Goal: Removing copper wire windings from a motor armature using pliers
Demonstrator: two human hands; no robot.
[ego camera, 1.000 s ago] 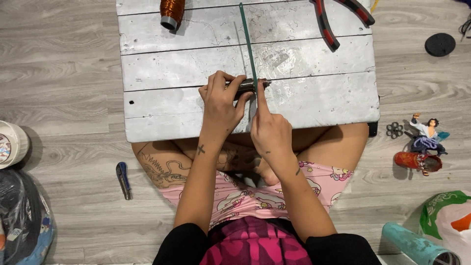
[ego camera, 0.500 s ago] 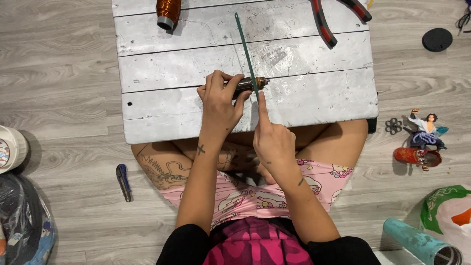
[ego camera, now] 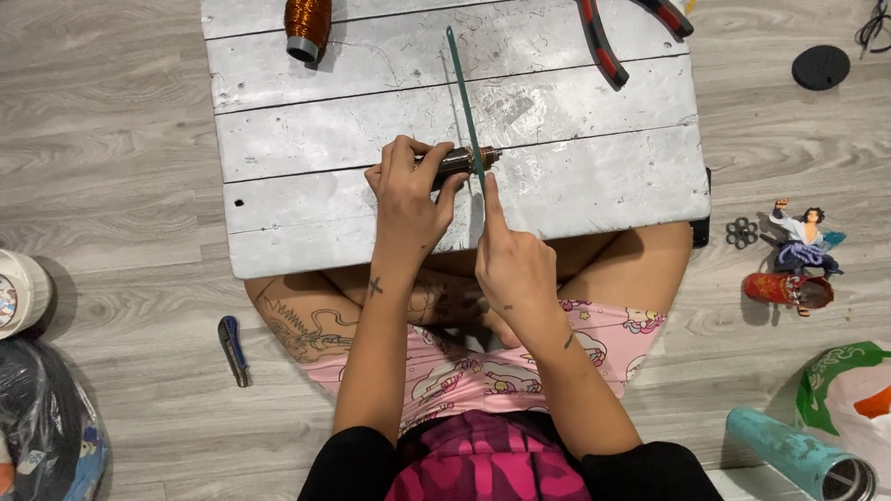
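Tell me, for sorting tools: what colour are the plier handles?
Red and black pliers, in the head view.

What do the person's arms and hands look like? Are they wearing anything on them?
Both arms are bare up to short black sleeves. The left hand and right hand wear no gloves. A small dark cross tattoo sits by the left wrist, and little dark marks dot the right forearm.

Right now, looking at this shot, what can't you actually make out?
Head view only:
- Dark cylinder: mostly covered by the left hand; its left end is hidden.
- Green blade: lower end lost behind the right hand.
- Pliers and copper wire spool: cut off by the top edge.
- Teal tumbler: its mouth cut by the bottom edge.
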